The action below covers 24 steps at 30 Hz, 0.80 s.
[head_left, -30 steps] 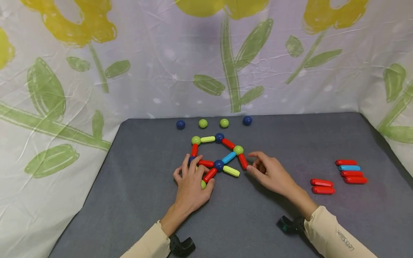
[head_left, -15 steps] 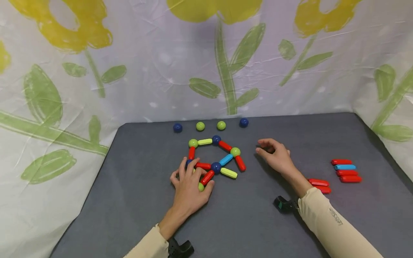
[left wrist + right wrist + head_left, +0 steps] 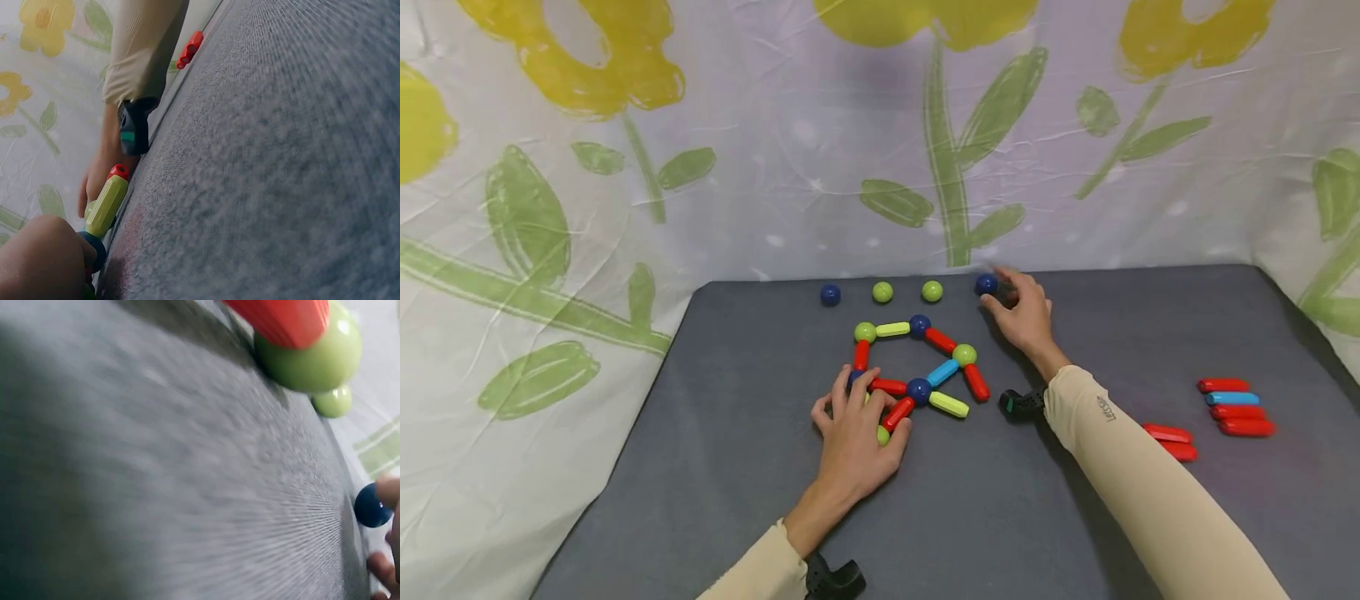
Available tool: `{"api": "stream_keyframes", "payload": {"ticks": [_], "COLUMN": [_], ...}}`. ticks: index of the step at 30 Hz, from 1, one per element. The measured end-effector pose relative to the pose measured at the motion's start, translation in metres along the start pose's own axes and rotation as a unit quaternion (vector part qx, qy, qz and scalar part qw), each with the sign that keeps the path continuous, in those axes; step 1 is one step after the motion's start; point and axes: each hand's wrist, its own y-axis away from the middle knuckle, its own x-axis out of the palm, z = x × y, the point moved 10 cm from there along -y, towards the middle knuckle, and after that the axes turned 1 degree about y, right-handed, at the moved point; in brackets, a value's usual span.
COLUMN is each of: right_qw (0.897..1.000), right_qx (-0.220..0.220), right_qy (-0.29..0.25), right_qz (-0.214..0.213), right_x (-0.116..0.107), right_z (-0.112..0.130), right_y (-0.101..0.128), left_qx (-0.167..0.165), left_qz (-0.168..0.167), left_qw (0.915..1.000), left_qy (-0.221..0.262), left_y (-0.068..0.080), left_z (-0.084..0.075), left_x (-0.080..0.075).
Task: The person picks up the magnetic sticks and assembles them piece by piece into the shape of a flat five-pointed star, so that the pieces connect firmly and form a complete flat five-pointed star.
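Observation:
Magnetic rods and balls form a flat figure (image 3: 942,340) on the dark cloth. Its closed loop has green and dark blue balls joined by red, yellow-green and blue rods. A yellow-green rod (image 3: 949,405) and a red rod (image 3: 977,382) stick out with free ends. My left hand (image 3: 859,442) holds the figure's lower left part, with bent fingers covering some of it. At the back, my right hand (image 3: 1024,315) is at a loose dark blue ball (image 3: 987,285), thumb and fingers spaced around it. In the right wrist view, the thumb overlaps this ball (image 3: 370,509).
Two loose green balls (image 3: 882,292) and another dark blue ball (image 3: 830,295) line the back edge. On the right lie a stack of red and blue rods (image 3: 1236,412) and a red pair (image 3: 1168,433), partly behind the right sleeve. A flower-printed curtain (image 3: 760,183) hangs behind.
My right hand has left the red rod's free end, moved right, then gone to the back beside the dark blue ball. My left hand stays on the figure.

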Motion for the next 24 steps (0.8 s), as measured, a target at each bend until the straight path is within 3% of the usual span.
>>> {"api": "stream_keyframes", "payload": {"ticks": [5,12,24], "right_qw": [0.998,0.996,0.995], "right_qx": [-0.048,-0.049,-0.055], "right_qy": [0.010,0.018,-0.008], "right_qz": [0.050,0.077,0.088], "right_x": [0.010,0.015,0.003], "right_z": [0.007,0.006,0.011], "right_y": [-0.006,0.002,0.045], "left_qx": [-0.001,-0.006,-0.011], "left_qz": [0.002,-0.004,-0.025], "left_qw": [1.0000,1.0000,0.9991], "left_qy": [0.000,-0.003,-0.031], "left_y": [0.000,0.001,0.000], "left_z": [0.000,0.001,0.002], "left_x": [0.001,-0.001,-0.007]}}
